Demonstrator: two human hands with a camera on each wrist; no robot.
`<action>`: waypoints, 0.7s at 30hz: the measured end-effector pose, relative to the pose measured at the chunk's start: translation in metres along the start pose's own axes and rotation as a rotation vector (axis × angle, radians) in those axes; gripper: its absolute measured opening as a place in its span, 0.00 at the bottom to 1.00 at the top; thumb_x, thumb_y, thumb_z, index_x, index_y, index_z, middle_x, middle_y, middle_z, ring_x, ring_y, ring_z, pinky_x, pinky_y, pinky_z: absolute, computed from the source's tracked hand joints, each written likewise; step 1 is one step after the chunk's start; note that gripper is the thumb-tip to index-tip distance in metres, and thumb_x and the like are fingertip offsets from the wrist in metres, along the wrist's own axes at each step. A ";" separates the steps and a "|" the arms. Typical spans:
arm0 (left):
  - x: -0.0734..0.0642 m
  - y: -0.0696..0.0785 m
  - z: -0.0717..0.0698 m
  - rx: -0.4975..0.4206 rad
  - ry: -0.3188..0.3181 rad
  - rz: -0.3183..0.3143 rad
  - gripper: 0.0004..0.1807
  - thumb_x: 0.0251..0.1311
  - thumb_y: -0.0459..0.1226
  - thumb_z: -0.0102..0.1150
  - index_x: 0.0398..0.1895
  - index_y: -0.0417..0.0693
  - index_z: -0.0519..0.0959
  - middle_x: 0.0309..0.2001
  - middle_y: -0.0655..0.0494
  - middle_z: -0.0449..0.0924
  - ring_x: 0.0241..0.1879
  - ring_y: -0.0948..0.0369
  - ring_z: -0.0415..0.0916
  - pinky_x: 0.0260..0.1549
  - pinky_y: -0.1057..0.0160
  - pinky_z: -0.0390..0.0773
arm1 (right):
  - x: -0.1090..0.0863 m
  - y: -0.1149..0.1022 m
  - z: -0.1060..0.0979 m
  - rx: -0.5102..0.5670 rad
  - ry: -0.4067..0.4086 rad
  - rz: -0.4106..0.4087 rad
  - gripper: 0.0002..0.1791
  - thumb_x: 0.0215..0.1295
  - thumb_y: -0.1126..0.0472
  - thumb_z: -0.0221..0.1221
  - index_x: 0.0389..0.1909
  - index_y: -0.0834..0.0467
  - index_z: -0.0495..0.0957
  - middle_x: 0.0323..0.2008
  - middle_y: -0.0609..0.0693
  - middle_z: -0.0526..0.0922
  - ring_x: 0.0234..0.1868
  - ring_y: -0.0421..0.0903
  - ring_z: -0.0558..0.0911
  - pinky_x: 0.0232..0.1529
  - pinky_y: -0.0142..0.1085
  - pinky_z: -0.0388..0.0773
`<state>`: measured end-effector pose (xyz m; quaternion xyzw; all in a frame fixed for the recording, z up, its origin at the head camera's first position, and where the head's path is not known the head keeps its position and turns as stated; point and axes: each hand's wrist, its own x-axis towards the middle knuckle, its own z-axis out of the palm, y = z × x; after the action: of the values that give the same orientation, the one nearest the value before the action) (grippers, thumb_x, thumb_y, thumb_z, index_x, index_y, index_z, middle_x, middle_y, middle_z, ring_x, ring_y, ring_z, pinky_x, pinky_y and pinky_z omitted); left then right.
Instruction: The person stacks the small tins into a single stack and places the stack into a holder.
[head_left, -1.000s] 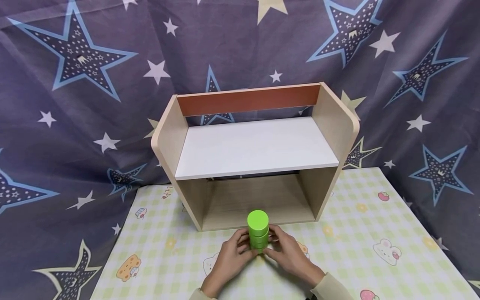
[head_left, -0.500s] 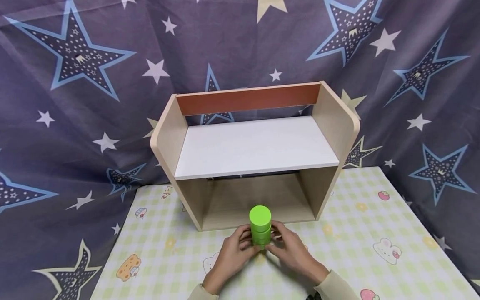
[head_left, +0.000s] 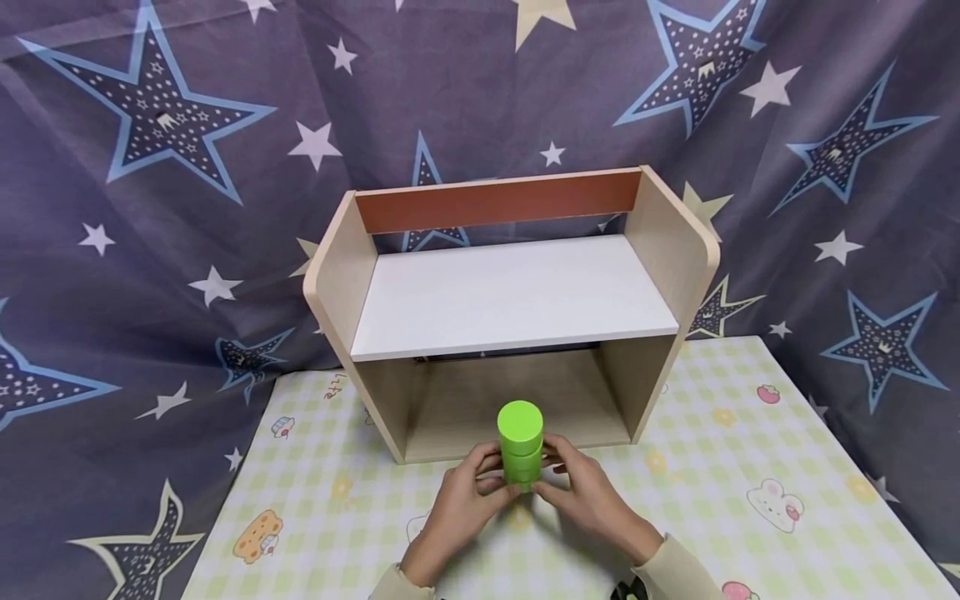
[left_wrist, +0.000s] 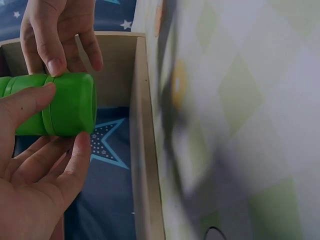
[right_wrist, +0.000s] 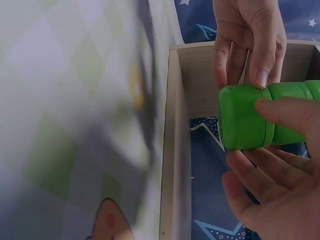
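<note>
A bright green stack of cylinders, with grooves running round its side, stands upright between the hands in the head view. My left hand grips its lower part from the left, thumb in front and fingers behind. From the right, my right hand holds the same part with thumb and fingers. Seen from the left wrist, the green stack has its bottom end off the tablecloth. The right wrist view shows both hands around the lower segments of the stack.
Just behind the hands stands a wooden shelf unit with a white upper board and a lower compartment. It rests on a checked tablecloth. A star-patterned curtain hangs behind and at the sides.
Both hands have raised the green stack of cylinders and shifted it slightly right and toward the shelf. Their hold on it looks the same.
</note>
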<state>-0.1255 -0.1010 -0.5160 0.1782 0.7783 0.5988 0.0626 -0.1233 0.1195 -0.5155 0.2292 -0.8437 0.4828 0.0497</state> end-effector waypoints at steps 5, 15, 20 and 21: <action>-0.001 0.007 -0.003 0.037 0.013 -0.001 0.31 0.60 0.42 0.72 0.66 0.51 0.71 0.58 0.48 0.80 0.51 0.53 0.82 0.49 0.59 0.81 | 0.001 -0.005 -0.003 -0.003 0.002 -0.023 0.37 0.59 0.65 0.72 0.68 0.56 0.66 0.53 0.49 0.82 0.51 0.45 0.82 0.48 0.43 0.82; 0.001 0.018 -0.006 0.057 0.033 0.035 0.31 0.59 0.37 0.72 0.66 0.49 0.71 0.57 0.48 0.80 0.56 0.53 0.79 0.52 0.56 0.80 | 0.004 -0.014 -0.010 -0.005 0.003 -0.045 0.38 0.60 0.64 0.71 0.69 0.56 0.64 0.52 0.47 0.82 0.51 0.43 0.81 0.49 0.45 0.82; -0.001 0.047 -0.009 0.051 0.031 0.026 0.31 0.59 0.30 0.71 0.65 0.41 0.71 0.56 0.41 0.80 0.56 0.47 0.78 0.53 0.49 0.79 | 0.006 -0.017 -0.014 -0.010 0.003 -0.058 0.38 0.61 0.64 0.71 0.70 0.56 0.64 0.53 0.48 0.82 0.51 0.44 0.81 0.49 0.44 0.82; -0.001 0.052 -0.010 0.055 0.029 0.036 0.30 0.59 0.30 0.71 0.64 0.40 0.71 0.56 0.40 0.80 0.55 0.46 0.78 0.52 0.49 0.80 | 0.006 -0.018 -0.015 -0.010 0.002 -0.059 0.38 0.61 0.64 0.71 0.70 0.56 0.64 0.53 0.48 0.82 0.51 0.44 0.81 0.49 0.44 0.82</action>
<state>-0.1168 -0.0995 -0.4636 0.1852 0.7920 0.5807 0.0352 -0.1231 0.1217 -0.4914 0.2532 -0.8389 0.4773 0.0660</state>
